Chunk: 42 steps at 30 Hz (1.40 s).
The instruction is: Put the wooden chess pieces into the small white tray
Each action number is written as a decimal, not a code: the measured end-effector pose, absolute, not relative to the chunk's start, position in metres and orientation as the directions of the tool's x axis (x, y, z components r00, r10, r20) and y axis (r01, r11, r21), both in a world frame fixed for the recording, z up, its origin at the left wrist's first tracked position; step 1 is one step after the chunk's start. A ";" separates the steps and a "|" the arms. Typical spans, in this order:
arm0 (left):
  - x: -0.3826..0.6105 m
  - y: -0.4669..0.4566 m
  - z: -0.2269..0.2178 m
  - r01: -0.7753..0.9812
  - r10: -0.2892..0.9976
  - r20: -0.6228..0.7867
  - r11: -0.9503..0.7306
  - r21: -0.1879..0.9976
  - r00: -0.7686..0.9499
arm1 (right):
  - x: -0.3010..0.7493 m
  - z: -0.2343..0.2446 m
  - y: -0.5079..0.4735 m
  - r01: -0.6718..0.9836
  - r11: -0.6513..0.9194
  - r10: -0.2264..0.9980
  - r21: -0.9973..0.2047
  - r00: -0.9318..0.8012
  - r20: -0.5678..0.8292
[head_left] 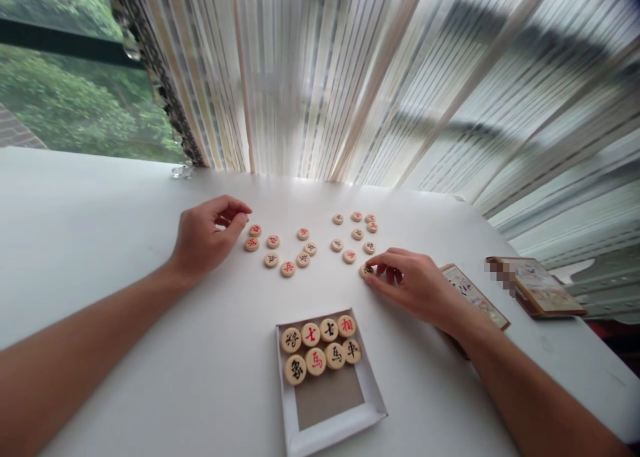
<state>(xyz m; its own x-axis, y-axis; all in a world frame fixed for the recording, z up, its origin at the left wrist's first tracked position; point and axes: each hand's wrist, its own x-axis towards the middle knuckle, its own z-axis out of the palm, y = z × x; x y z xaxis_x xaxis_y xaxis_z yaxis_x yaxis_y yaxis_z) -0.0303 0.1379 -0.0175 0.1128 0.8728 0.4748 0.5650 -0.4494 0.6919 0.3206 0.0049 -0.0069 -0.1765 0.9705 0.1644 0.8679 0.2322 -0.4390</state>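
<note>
My right hand (413,280) pinches a round wooden Chinese chess piece (365,270) with a black character, at the table's right side. My left hand (210,233) hovers at or rests on the table, fingers curled toward the thumb, with no piece visible in it. Just right of it lie red-marked pieces (251,244). More black and red pieces (303,259) are scattered face up between my hands. Nearer me, a shallow white box tray (334,427) holds two rows of pieces (315,361) at its far end; its grey-brown bottom shows at the near end.
Partly under my right forearm lies a printed box (477,297). Another printed box (537,285) sits farther right by the table edge. A striped string curtain (300,77) hangs along the far edge of the white table (150,350). A clear glass-like ornament (182,171) lies by its foot.
</note>
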 end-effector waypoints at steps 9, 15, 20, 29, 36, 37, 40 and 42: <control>-0.029 0.139 -0.019 0.568 0.847 0.513 -0.491 0.660 0.136 | 0.323 -0.004 0.012 0.912 0.183 0.957 -0.366 -0.080 0.278; -0.026 0.134 -0.017 0.570 0.829 0.534 -0.522 0.634 0.164 | 0.320 0.008 0.046 0.938 0.313 0.933 -0.147 -0.274 0.235; -0.025 0.133 -0.016 0.572 0.824 0.541 -0.529 0.626 0.170 | 0.312 0.008 0.070 0.923 0.367 0.927 -0.117 -0.353 0.126; -0.024 0.132 -0.016 0.562 0.814 0.549 -0.549 0.619 0.191 | 0.304 0.010 0.078 0.919 0.342 0.939 -0.197 -0.326 0.108; -0.024 0.129 -0.016 0.568 0.791 0.574 -0.578 0.586 0.213 | 0.297 0.030 0.067 0.900 0.281 0.940 -0.333 -0.188 0.285; -0.023 0.128 -0.016 0.566 0.783 0.582 -0.587 0.578 0.218 | 0.291 0.034 0.061 0.837 0.275 0.938 -0.473 -0.125 0.324; -0.019 0.120 -0.016 0.536 0.745 0.619 -0.639 0.552 0.250 | 0.265 0.040 0.039 0.413 0.213 0.975 -0.886 -0.028 0.221; -0.013 0.111 -0.015 0.470 0.715 0.633 -0.686 0.555 0.297 | 0.244 0.035 0.026 0.169 0.116 0.993 -0.979 -0.053 0.109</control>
<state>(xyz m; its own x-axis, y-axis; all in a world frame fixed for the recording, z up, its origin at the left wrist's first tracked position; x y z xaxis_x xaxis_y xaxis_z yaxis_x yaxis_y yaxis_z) -0.0129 0.1108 -0.0155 0.2967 0.7149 0.6332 0.4703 -0.6864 0.5547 0.2437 0.0265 0.0350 -0.0531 0.9926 0.1090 0.1689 0.1165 -0.9787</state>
